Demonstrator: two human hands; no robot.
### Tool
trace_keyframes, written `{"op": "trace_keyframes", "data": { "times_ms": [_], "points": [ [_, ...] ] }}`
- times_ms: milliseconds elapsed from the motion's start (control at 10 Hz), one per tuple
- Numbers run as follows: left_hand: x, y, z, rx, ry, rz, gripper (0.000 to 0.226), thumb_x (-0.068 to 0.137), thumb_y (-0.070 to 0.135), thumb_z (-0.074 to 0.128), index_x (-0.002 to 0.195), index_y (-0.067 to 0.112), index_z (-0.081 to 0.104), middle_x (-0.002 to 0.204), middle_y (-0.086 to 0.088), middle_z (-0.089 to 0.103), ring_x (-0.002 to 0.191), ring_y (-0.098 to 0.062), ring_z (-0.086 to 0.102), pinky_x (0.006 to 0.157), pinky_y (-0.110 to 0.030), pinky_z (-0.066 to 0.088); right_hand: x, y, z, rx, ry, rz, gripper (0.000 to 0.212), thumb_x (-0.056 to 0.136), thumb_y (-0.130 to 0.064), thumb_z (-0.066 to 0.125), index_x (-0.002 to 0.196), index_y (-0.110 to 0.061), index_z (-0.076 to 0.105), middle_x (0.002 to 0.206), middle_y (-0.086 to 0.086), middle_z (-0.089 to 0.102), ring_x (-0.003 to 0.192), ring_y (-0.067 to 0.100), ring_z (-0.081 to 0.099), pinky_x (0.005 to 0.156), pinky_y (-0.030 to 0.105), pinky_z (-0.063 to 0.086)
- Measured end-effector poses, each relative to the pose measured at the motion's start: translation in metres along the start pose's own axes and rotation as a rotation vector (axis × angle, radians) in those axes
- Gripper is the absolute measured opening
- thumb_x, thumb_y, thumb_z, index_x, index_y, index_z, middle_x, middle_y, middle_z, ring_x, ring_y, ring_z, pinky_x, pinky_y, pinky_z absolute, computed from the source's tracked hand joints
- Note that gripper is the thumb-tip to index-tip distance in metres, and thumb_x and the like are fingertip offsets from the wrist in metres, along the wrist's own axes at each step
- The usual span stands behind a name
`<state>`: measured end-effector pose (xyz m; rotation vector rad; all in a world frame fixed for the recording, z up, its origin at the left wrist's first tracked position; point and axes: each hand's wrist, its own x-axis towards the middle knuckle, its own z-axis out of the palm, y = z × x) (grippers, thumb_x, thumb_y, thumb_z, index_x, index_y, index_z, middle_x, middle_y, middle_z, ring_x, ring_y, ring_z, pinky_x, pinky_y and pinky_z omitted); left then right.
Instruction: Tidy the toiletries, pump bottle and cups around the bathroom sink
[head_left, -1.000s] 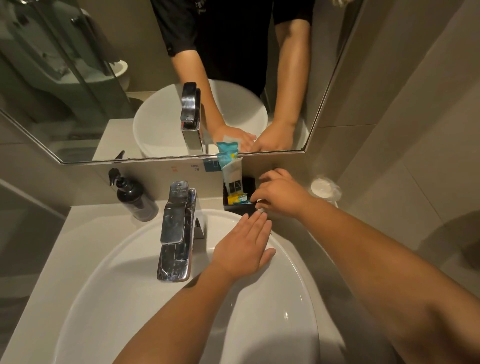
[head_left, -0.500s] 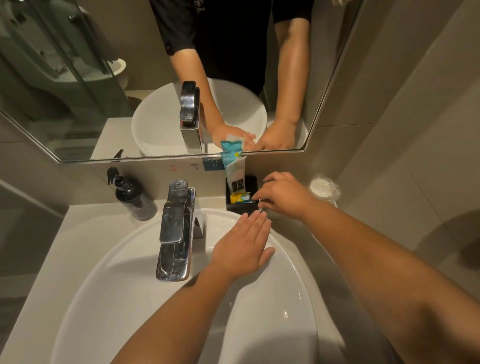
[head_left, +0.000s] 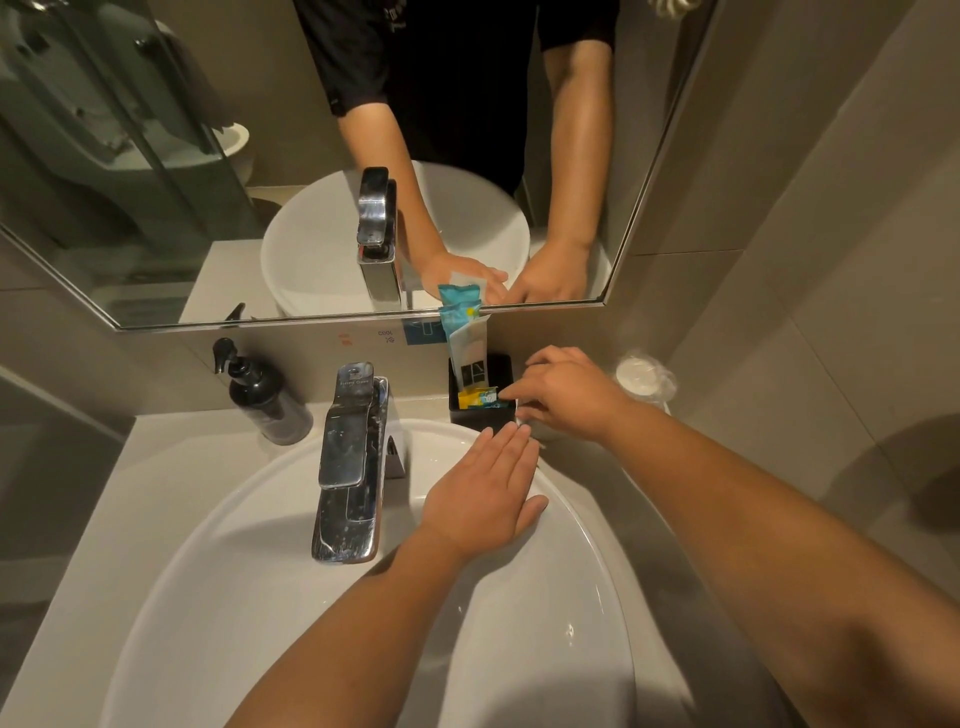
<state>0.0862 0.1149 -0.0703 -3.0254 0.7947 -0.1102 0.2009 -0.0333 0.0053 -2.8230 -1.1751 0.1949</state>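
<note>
Centre frame, the right hand (head_left: 566, 397) pinches a small sachet (head_left: 480, 399) into the black toiletry holder (head_left: 480, 415). The left hand (head_left: 480, 493) rests flat, fingers together, on the sink rim (head_left: 587, 519), likely for balance.

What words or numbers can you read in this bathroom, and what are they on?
"COOL": white label on the wall strip under the mirror, with a small mark below it that is too blurred to read.
Red marks on the same strip: too blurred.
Engraved words on the tap handle: too small.
Packets in the black holder, touched by the right hand: print unreadable.
Pump bottle: no text visible.
</note>
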Motion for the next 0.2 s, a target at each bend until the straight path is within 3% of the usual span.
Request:
{"op": "trace_keyframes", "data": {
  "times_ms": [200],
  "points": [
    [-0.0010, -0.0011, -0.0027, -0.012, -0.032, -0.010, 0.068, 0.099, 0.051, 0.019, 0.143, 0.004, 0.040, 0.148, -0.016, 0.042, 0.140, -0.031, 0.035, 0.115, -0.044, 0.016, -0.0148, 0.0007, -0.0019, -0.011, 0.067, 0.036, 0.039, 0.093, -0.038, 0.056, 0.131, -0.032, 0.056, 0.128, -0.003, 0.062, 0.126, 0.022, 0.043, 0.099, 0.039, 0.031]
  ]
}}
